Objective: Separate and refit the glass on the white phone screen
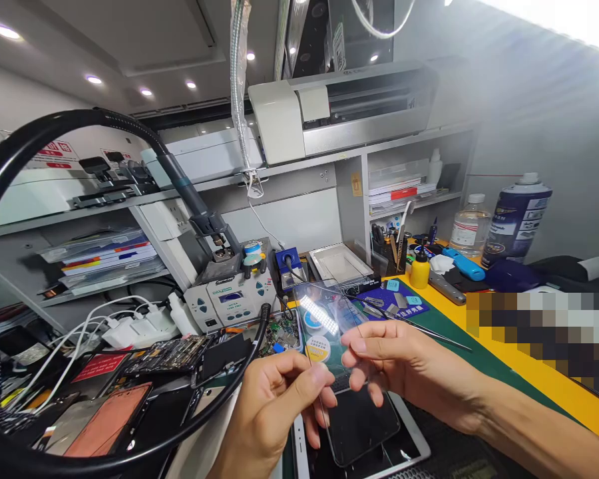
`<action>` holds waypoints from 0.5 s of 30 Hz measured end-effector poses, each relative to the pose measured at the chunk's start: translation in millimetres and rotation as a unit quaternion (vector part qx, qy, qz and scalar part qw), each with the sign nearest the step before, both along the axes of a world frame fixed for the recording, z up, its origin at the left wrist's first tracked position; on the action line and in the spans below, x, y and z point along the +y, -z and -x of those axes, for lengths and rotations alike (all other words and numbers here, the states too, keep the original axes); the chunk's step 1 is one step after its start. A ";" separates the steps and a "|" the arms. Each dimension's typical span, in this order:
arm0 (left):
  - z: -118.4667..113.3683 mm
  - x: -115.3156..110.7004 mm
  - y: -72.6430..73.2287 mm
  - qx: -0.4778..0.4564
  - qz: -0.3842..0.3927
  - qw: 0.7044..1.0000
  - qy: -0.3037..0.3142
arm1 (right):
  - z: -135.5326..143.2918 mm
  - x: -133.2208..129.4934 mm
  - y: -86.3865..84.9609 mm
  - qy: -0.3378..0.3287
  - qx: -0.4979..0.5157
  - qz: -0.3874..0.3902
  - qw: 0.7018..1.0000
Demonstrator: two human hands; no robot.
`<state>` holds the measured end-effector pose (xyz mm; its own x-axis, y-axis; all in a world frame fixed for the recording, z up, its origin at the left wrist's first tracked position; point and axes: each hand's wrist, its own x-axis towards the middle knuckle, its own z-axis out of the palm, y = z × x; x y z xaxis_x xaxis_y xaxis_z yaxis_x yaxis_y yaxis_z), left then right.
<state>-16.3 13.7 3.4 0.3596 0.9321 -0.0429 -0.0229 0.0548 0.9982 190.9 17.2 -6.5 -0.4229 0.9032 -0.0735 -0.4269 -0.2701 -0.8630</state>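
Note:
Between both hands a thin clear sheet (324, 313) is held up at a tilt, with a bright row of lights reflected in it. My left hand (279, 406) pinches its near left edge between thumb and fingers. On the other side, the thumb and fingertips of my right hand (399, 359) are closed on its right edge. Under the hands a dark-screened phone (362, 426) lies on a white-framed tablet (416, 442). Round tins (318, 348) show through the sheet.
A black hose (199, 432) loops across the left, near stacked phone parts (170, 356). Behind it stands a soldering station (232, 299). Tweezers (439, 336) lie on the green mat (519, 392). At right are a yellow bottle (419, 271) and a spray can (516, 219).

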 end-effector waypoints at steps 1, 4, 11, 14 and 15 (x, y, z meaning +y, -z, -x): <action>0.5 -0.2 -0.3 -0.004 -0.001 1.000 0.007 | -0.2 0.0 -1.3 0.001 -0.001 0.004 1.000; 1.6 -0.9 -1.8 -0.025 0.004 0.999 0.021 | -0.3 -0.5 -4.6 0.002 -0.001 0.009 1.000; 4.3 -2.2 -9.7 -0.080 0.037 0.996 0.035 | -0.9 -0.1 -2.3 0.009 0.020 -0.003 1.000; 4.1 -2.9 -11.6 -0.074 0.039 0.996 0.026 | -1.6 -0.3 -2.0 0.008 0.018 -0.004 1.000; 3.9 -2.9 -11.6 -0.074 0.039 0.996 0.024 | -1.7 -0.5 -2.2 0.008 0.016 -0.001 1.000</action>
<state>-20.2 10.8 15.0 0.4117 0.9095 -0.0583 -0.1644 0.1371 0.9768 192.6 16.7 -4.3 -0.4112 0.9097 -0.0578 -0.4583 -0.2611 -0.8496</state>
